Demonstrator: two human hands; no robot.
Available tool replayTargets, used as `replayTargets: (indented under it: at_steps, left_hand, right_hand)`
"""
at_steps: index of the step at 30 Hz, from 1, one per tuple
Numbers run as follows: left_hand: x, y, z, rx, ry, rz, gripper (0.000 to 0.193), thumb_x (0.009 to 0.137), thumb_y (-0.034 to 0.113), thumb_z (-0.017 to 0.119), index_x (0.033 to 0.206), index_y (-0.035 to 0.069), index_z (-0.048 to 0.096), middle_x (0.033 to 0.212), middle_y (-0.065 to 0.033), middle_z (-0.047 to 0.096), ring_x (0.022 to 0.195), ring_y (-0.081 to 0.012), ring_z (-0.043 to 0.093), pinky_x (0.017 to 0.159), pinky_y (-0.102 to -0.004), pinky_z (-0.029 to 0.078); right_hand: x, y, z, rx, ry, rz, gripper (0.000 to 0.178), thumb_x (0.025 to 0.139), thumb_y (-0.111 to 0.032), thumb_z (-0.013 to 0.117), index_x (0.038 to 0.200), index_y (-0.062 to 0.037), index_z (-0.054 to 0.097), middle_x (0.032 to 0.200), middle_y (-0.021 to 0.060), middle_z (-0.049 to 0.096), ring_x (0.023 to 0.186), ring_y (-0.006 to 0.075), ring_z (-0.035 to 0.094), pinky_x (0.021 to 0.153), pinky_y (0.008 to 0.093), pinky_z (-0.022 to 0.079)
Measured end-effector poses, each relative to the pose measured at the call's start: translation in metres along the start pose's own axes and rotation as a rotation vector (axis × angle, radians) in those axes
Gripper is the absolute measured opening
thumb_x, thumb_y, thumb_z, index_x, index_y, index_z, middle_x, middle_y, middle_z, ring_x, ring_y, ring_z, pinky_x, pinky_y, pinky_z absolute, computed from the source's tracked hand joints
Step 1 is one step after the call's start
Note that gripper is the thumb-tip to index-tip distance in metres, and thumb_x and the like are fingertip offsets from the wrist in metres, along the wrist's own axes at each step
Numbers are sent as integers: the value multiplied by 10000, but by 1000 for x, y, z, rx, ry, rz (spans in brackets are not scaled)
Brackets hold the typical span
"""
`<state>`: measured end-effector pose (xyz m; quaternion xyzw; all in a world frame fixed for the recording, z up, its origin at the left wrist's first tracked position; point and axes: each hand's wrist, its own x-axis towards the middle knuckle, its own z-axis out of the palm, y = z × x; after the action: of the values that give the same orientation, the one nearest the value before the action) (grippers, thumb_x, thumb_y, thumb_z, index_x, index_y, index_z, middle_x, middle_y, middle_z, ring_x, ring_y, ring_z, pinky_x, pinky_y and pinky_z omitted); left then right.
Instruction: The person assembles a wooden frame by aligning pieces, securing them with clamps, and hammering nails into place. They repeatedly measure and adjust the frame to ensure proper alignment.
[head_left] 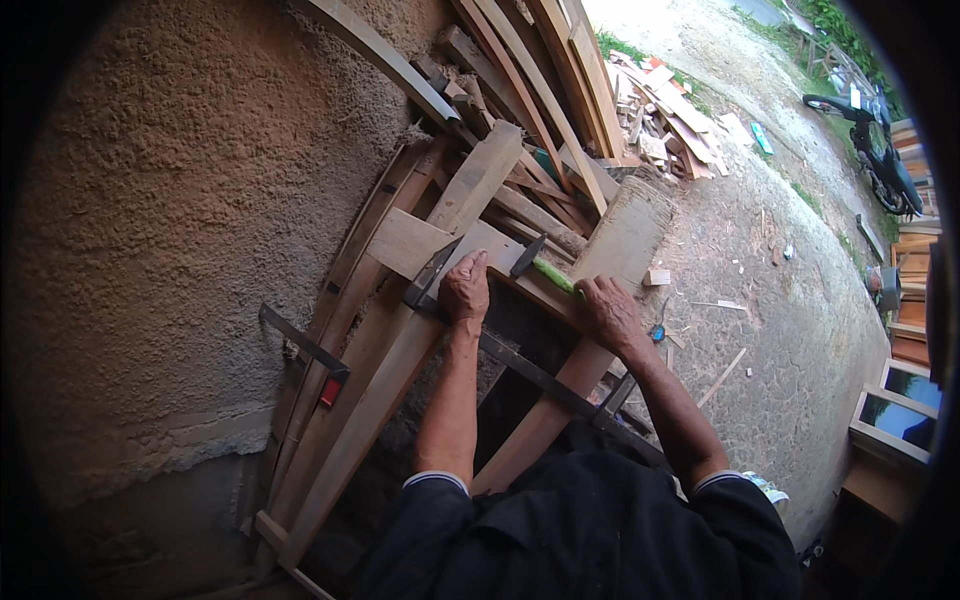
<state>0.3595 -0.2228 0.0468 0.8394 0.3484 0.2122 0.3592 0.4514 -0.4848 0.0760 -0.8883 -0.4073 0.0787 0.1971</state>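
My right hand (612, 318) is closed around the green handle of a hammer (553, 274). Its dark head rests over or just above a pale wooden crosspiece (490, 246). To the left, my left hand (464, 287) is closed at the crosspiece, beside the dark jaw of a bar clamp (428, 284); what its fingers hold, if anything, is hidden. The clamp's long metal bar (535, 372) runs below both hands, across a wooden frame whose left side beam (375, 400) and right side beam (545, 408) slant toward me.
A rough wall (180, 200) rises on the left, with another clamp (305, 345) near it. Long boards (545, 80) lean beyond the frame. Scrap wood (670, 115) is heaped on the ground farther off. A motorcycle (880, 150) and window-like frames (895, 410) stand at right.
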Motion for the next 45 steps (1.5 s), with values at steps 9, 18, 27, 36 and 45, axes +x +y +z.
replayTargets:
  at_steps: [9,18,27,36,45]
  left_hand:
    - [-3,8,0,70,3,-20,301,983,407,595,1071,175,765,989,-120,752,906,-359,718,746,-439,550]
    - [-7,15,-1,107,1,-86,280,967,342,612,1059,121,758,976,-126,754,895,-333,728,747,-421,553]
    - [-7,18,-2,218,-18,-47,282,964,389,594,1036,171,759,916,-131,739,863,-371,710,722,-456,545]
    - [-8,15,0,199,-15,-41,273,982,392,554,1029,204,747,889,-141,724,853,-395,692,719,-510,535]
    - [-8,14,0,261,-28,-56,254,961,343,599,1031,151,749,909,-123,738,855,-363,706,733,-459,544]
  right_hand:
    - [14,-24,-33,543,-342,228,310,976,-252,581,1148,5,558,879,200,641,759,287,672,690,456,535]
    - [17,-54,-20,538,-25,155,326,1020,-226,554,1274,-46,460,928,276,683,841,436,689,741,524,526]
    - [26,-59,-13,345,-147,-9,552,1023,-140,446,1562,-184,340,854,264,643,803,447,660,719,543,489]
    - [29,-69,-23,205,-224,-57,622,998,-102,414,1601,-201,295,832,245,622,771,431,658,713,532,486]
    - [30,-75,-35,185,-265,-47,645,984,-101,426,1606,-200,290,828,264,627,768,446,657,701,546,490]
